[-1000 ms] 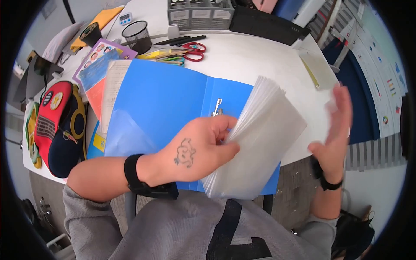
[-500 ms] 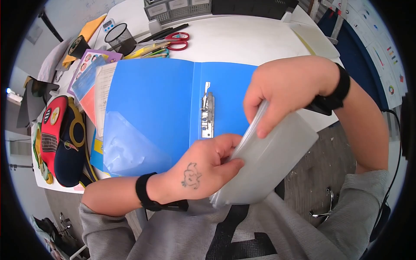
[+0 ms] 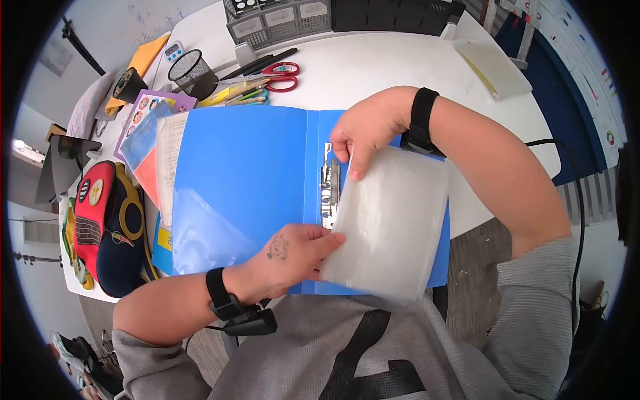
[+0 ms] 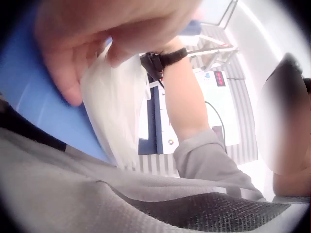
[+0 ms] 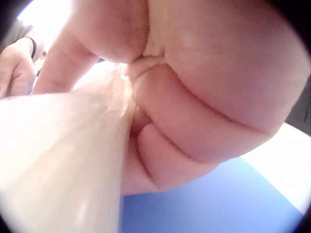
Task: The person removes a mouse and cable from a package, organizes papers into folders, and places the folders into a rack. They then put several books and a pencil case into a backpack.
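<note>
A blue folder (image 3: 247,153) lies spread on the white table, its metal clip (image 3: 330,193) along the right side of the spine. Over its right half is a stack of translucent plastic sleeves (image 3: 393,220). My left hand (image 3: 287,257) pinches the stack's lower left edge, thumb on top. The upper left corner is gripped by my right hand (image 3: 377,127), thumb on the front and fingers curled behind. In the left wrist view the sleeves (image 4: 114,107) hang from the fingers; in the right wrist view curled fingers (image 5: 175,121) hold the sleeves (image 5: 63,160).
Left of the folder lie a red and navy pencil case (image 3: 100,227), papers and a purple sheet (image 3: 143,113). Behind it are red scissors (image 3: 283,83), pens, a mesh cup (image 3: 193,75) and a grey basket (image 3: 280,20). A pale notepad (image 3: 497,70) sits at the back right.
My right hand, free one second ago, came in to grip the sleeves' upper edge. Both hands have since moved left with the stack, bringing its edge beside the clip and its face flatter.
</note>
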Demonstrator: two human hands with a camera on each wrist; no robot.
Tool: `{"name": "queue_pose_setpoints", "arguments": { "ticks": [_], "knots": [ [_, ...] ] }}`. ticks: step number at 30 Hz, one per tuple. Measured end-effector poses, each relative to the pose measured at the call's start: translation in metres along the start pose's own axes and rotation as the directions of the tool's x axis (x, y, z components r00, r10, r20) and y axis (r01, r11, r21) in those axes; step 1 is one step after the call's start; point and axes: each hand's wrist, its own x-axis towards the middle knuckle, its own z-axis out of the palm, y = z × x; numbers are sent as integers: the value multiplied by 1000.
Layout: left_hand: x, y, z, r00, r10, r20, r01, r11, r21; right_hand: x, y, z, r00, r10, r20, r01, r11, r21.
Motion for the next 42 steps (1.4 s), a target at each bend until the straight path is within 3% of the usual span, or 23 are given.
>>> {"name": "queue_pose_setpoints", "arguments": {
  "ticks": [2,5,8,10,13,21,23,26,30,32,39,42],
  "knots": [
    [1,7,-3,996,-84,-18,85,994,64,9,8,-5,1000,-15,-20,16,998,67],
    [6,8,-6,996,-88,13,85,985,151,14,18,-7,998,-53,-32,59,973,224],
    [5,16,-6,994,-105,33,97,977,190,12,11,-4,996,-49,-73,63,978,197],
    [6,22,-5,991,-128,32,118,968,221,8,-3,-2,982,16,-186,-23,999,-38],
    [11,29,-3,985,-169,37,153,949,277,3,-24,-2,973,42,-226,-71,990,-120],
    [7,33,1,989,-150,1,143,944,299,14,-23,5,945,-38,-326,-18,986,-166],
    [6,44,0,982,-190,4,165,862,479,14,-22,7,945,-38,-326,-17,987,-163],
    [6,47,-1,978,-206,18,168,844,510,16,-23,10,939,-33,-343,-34,982,-187],
    [7,46,-6,965,-262,23,221,855,468,17,-18,11,938,-29,-345,-9,994,-109],
    [8,43,-11,927,-375,15,356,890,285,15,-16,14,935,-25,-354,2,998,-66],
    [7,42,-5,931,-362,-55,352,842,409,23,-20,18,927,-14,-375,-46,988,-151],
    [7,45,-5,913,-406,-40,399,868,296,23,-19,20,924,-8,-382,-73,978,-196]
  ]
}}
